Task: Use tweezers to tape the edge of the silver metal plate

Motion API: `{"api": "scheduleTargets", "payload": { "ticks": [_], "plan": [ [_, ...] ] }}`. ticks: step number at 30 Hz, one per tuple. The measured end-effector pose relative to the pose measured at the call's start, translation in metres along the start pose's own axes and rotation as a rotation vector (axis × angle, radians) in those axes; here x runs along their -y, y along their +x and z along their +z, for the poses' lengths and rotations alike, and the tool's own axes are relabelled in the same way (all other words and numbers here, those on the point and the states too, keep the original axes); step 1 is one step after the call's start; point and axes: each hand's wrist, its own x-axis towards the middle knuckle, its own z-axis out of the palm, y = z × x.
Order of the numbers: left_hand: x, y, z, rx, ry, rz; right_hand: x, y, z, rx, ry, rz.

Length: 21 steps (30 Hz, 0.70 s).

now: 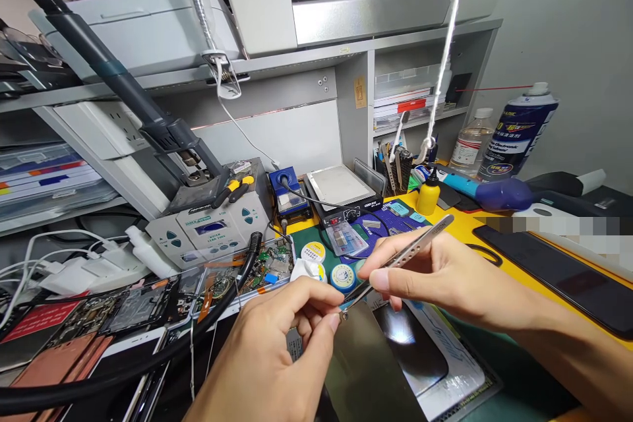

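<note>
My right hand (430, 270) grips a pair of metal tweezers (418, 247), with holes along the handle and the tips pointing down to the left. Those tips meet a tiny metallic part (343, 316) at the fingertips of my left hand (281, 343). My left thumb and index finger are pinched on this part, too small to name exactly. Below both hands lies a dark flat panel (366, 369). A phone with a glossy black screen (413, 346) rests to its right on the green mat (514, 369). A round blue-rimmed tin (343, 277) stands just behind my fingers.
A grey rework station (212, 224) stands at the left, its black hose (198, 336) crossing the foreground. Circuit boards (270, 260) and several phones lie on the left. A yellow bottle (428, 192), a spray can (517, 135) and a black phone (558, 277) are at the right.
</note>
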Motion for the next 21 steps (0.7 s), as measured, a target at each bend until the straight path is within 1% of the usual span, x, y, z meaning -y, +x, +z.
{"api": "scheduleTargets", "payload": {
  "ticks": [5,9,14,21],
  "plan": [
    [0.0001,0.0005,0.0008,-0.022,-0.024,-0.004,0.0023,-0.0005,-0.0007,0.001,0.049,-0.026],
    [0.0002,0.0008,0.0013,-0.020,-0.029,-0.003,0.0017,-0.0008,-0.0013,-0.001,0.020,-0.015],
    [0.0012,0.0019,0.0010,-0.015,-0.036,-0.010,0.0007,-0.0009,-0.0017,-0.005,0.062,-0.022],
    [0.0007,0.0008,0.0010,-0.017,-0.029,-0.021,-0.0002,-0.0030,-0.0045,-0.009,0.034,-0.023]
  ]
}}
